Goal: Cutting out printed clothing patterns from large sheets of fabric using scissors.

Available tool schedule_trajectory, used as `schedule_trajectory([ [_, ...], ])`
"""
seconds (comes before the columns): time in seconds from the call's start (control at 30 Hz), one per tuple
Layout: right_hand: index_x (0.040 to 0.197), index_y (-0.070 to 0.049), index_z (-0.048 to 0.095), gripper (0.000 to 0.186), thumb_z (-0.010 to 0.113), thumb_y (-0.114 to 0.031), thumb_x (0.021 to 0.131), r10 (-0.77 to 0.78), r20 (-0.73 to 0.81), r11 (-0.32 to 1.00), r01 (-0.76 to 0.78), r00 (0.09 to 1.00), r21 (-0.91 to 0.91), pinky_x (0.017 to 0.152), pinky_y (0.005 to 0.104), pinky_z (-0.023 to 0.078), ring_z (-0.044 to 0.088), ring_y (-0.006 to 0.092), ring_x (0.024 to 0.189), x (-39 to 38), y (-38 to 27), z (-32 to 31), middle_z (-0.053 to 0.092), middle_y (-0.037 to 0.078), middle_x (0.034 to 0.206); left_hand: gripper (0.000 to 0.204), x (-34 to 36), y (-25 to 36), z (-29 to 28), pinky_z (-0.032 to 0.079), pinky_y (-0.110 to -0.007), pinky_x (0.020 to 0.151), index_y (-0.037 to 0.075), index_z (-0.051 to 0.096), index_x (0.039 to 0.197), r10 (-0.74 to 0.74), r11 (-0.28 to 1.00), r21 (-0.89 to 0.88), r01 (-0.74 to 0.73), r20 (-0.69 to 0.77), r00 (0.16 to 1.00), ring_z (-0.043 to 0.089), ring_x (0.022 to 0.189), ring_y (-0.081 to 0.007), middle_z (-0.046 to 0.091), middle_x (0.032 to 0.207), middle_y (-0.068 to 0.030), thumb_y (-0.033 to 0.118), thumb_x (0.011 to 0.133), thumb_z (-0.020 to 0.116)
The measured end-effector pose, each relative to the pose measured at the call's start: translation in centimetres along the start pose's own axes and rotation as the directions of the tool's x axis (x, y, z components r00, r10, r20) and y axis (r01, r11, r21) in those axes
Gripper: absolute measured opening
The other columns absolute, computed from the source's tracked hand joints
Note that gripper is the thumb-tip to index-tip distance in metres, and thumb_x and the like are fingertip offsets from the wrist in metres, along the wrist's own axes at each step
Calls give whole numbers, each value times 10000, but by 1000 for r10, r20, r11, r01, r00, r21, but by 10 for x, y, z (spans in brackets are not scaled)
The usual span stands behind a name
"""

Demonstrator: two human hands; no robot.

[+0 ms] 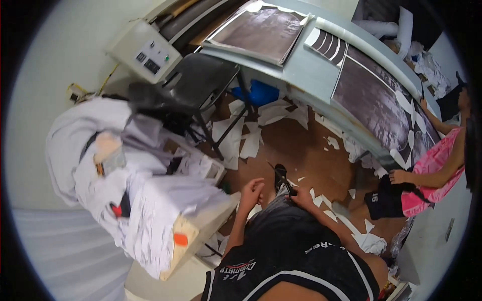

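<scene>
Low in the middle, my right hand (pixel 302 197) grips a pair of dark scissors (pixel 284 181), whose blades point up and to the left. My left hand (pixel 253 191) hangs apart from it, fingers loosely bent and nothing visible in them. White garments or fabric (pixel 145 203) lie piled on a cream-coloured bench (pixel 211 213) to the left of my left hand. Paper scraps (pixel 251 143) are scattered on the brown floor beyond my hands.
A long pale table (pixel 296 75) carries dark printed sheets (pixel 371 93) and a white roll. Before it stands a black chair (pixel 196 83), near a cream control box (pixel 145 52). At the right, another person in pink (pixel 434 173) leans by the table. A blue bag (pixel 261 93) lies underneath.
</scene>
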State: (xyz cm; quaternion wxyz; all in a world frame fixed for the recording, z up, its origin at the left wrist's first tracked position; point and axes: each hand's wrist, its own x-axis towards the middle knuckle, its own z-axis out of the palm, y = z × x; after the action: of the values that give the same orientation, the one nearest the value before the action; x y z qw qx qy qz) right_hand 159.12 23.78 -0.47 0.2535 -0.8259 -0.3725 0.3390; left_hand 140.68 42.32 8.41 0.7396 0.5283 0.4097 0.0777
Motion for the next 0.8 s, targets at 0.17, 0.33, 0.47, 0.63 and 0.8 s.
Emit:
schedule_trajectory([
  [0.17,925,-17,692,465,794,-438,754,91,-114,996,-88,989,35,685,442,505,669,385,784,137,-23,-129,671,212,799,279,205,104,10,339,-219,421,63,664,1131,316,942,184,-280,-206,926,446,467,-29,527,588,31,292,1002,570],
  [0.33,780,28,604,434,782,-368,774,108,-274,990,-79,956,115,573,423,447,609,353,620,268,-22,-210,595,196,666,385,338,221,11,315,-211,414,37,663,1095,232,961,-140,-238,-62,971,434,457,-27,538,588,19,390,1012,536],
  [0.47,752,22,615,410,784,-349,798,234,-347,967,-181,908,178,555,375,451,608,236,576,374,-42,-237,604,149,629,389,466,288,9,378,-222,430,30,621,1135,57,951,-280,-130,-256,965,480,471,-75,568,638,-3,384,976,599],
  [0.63,788,19,645,261,760,-206,851,324,-344,897,-170,881,408,549,303,459,598,134,577,503,-71,-246,630,61,639,877,734,375,-30,466,-479,989,-35,291,1484,-81,973,-229,-29,-455,887,480,1291,-339,449,1404,-270,437,873,708],
  [0.8,839,20,671,298,773,-259,849,522,-253,731,-276,814,624,559,304,456,591,119,595,557,-143,-228,639,59,662,857,883,423,-90,441,-483,1045,-79,378,1374,-128,937,-324,-130,-665,736,510,1255,-425,474,1388,-288,303,752,826],
])
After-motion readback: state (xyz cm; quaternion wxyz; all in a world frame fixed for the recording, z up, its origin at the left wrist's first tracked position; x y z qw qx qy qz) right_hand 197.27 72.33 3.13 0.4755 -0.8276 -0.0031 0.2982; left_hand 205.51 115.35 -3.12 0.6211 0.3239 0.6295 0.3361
